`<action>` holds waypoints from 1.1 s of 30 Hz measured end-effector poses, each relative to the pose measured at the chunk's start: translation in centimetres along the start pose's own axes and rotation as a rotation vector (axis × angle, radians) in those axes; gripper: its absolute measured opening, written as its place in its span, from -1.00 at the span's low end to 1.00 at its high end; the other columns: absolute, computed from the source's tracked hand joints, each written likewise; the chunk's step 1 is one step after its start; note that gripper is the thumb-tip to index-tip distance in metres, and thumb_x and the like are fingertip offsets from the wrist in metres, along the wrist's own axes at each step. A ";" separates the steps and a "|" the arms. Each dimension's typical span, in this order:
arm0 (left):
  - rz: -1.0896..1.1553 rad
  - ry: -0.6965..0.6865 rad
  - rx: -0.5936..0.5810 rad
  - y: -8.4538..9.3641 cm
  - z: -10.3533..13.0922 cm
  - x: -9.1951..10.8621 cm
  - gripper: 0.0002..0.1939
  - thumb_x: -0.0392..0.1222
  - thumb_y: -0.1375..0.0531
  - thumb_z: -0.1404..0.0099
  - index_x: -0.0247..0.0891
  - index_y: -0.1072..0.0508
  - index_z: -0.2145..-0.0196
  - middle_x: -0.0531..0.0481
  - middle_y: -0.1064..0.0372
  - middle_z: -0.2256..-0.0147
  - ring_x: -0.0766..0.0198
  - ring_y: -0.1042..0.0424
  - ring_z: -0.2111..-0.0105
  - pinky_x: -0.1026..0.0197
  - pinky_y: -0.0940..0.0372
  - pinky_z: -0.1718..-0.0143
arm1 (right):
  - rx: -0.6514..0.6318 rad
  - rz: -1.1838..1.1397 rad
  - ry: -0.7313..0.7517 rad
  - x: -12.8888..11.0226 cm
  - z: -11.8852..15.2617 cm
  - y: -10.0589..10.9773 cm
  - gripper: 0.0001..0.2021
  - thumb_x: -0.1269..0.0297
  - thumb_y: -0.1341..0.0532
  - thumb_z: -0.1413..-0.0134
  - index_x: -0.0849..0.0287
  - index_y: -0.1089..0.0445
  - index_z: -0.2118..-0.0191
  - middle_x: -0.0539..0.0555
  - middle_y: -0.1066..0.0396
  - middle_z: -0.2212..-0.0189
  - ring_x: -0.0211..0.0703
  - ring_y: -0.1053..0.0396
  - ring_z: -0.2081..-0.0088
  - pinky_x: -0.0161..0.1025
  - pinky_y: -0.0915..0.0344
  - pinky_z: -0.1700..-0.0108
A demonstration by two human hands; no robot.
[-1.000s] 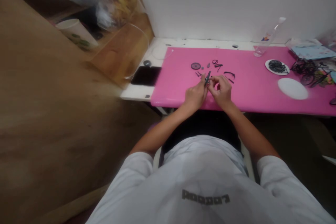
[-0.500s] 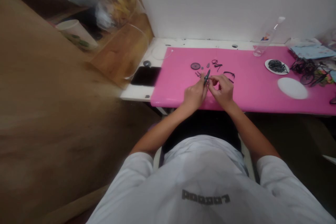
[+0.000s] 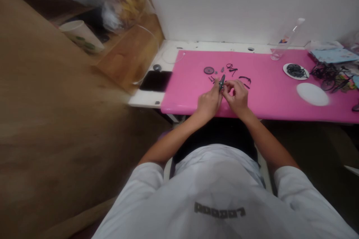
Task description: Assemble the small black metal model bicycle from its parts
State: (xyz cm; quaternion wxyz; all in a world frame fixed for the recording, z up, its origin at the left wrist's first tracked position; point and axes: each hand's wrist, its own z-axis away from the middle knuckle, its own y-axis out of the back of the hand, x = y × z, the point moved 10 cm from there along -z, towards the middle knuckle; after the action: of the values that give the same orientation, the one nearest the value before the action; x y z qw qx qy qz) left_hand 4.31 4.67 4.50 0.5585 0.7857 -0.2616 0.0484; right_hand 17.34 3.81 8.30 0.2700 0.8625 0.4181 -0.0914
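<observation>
My left hand (image 3: pixel 209 101) is closed on a small dark toy wheel (image 3: pixel 222 81), seen almost edge-on. Thumb and fingertips of my right hand (image 3: pixel 237 96) are pinched together against the wheel's right side; whatever they grip is too small to make out. Just beyond the hands, a second toy wheel (image 3: pixel 208 70) lies flat on the pink sheet (image 3: pixel 185 93). Beside it are small grey parts (image 3: pixel 222 69), a black ring (image 3: pixel 229 66) and thin black pieces (image 3: pixel 232 70). A curved black strip (image 3: pixel 245 79) rests past my right hand.
To the right stand a clear bottle (image 3: pixel 286 41), a white plate (image 3: pixel 286 73) of black parts, a white disc (image 3: pixel 312 94) and black model bicycles (image 3: pixel 327 76). A dark flat phone-like object (image 3: pixel 156 81) lies left, near a wooden box (image 3: pixel 131 56). A white wall (image 3: pixel 238 7) rises behind.
The wheel in my left hand has turned slightly and shows more of its face. My right hand has shifted a little left, still pinched at it.
</observation>
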 end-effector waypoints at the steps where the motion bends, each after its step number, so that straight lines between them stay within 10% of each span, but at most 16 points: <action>1: -0.003 0.002 -0.003 0.0 0.0 0.0 -0.31 -0.06 -0.01 -0.70 -0.32 0.01 -0.63 -0.37 -0.62 -0.14 0.12 -0.68 0.19 0.20 -0.46 0.20 | -0.005 -0.002 -0.014 0.1 0.0 -0.1 -0.94 0.27 -0.24 -0.40 0.05 -0.48 0.14 -0.04 -0.42 0.43 -0.16 -0.37 0.40 -0.18 -0.36 0.26; 33: -0.007 -0.027 0.052 0.5 0.1 0.1 -0.28 -0.08 -0.01 -0.70 -0.32 0.09 -0.65 -0.34 -0.66 -0.07 0.13 -0.67 0.24 0.22 -0.43 0.25 | 0.016 -0.010 0.020 -0.6 -0.3 0.5 -0.90 0.26 -0.25 -0.43 0.06 -0.54 0.13 0.00 -0.50 0.41 -0.14 -0.44 0.37 -0.15 -0.44 0.21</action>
State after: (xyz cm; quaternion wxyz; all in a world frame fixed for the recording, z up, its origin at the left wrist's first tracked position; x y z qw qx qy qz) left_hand 4.17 4.46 4.92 0.5345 0.8015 -0.2647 0.0427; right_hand 17.33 3.35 8.97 0.2585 0.8634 0.4243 -0.0876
